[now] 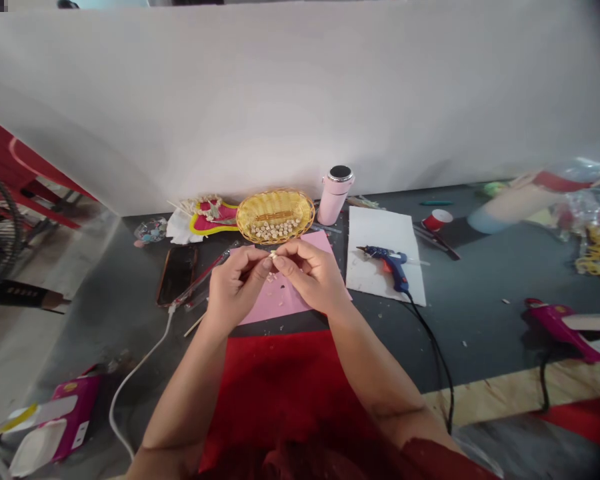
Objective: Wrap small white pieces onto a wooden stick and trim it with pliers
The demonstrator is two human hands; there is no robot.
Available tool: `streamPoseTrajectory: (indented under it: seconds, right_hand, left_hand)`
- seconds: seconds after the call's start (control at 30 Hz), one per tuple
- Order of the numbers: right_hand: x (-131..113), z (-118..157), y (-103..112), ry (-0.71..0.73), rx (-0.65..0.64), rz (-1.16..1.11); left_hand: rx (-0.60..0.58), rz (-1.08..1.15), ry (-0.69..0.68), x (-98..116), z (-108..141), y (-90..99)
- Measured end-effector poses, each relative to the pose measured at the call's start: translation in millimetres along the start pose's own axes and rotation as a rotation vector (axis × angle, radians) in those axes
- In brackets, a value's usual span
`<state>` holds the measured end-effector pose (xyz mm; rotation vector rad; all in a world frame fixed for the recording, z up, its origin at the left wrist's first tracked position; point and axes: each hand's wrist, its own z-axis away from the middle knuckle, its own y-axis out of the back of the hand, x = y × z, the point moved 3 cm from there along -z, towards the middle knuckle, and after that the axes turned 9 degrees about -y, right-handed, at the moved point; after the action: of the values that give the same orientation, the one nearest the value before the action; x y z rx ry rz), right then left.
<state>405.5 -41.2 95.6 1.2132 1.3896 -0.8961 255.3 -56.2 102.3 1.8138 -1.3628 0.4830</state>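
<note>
Both my hands meet over a pink sheet of paper [280, 300], fingertips pinched together. Between them is a small cream-coloured piece [273, 255], too small to name more exactly. My left hand [235, 283] is closed on it from the left, thumb against fingers. From the right, my right hand [313, 273] pinches the same piece. A few similar bits lie on the pink paper just below the fingers. Right behind the hands, a yellow wicker basket [275, 200] holds many small cream pieces [275, 230].
A blue glue gun [393, 263] rests on a white board [380, 227], its black cord running toward me. Behind stands a pink flask [334, 197]. A phone [177, 275] and white cable [145, 367] lie left; a red-and-white cup [437, 220] and magenta device [575, 330] are right.
</note>
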Motion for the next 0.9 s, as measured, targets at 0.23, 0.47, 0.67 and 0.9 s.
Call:
streamPoseTrajectory:
  seconds: [0.23,0.47,0.67,0.9]
  right_hand:
    - [-1.3,0.2,0.6,0.011,-0.006,-0.011]
    - [1.9,-1.3,1.1,0.004,-0.006,-0.018]
    - [2.9,-1.5,0.5,0.009,0.005,-0.013]
    - [3.1,-0.6,-1.2,0.020,0.023,-0.011]
  left_hand:
    - [0.009,-0.026,-0.036,1.5,0.1,-0.6]
    - [0.004,-0.105,-0.072,4.2,0.0,0.0]
    - [-0.008,-0.114,-0.076,3.8,0.3,0.4]
    - [0.040,-0.128,-0.053,5.3,1.3,-0.7]
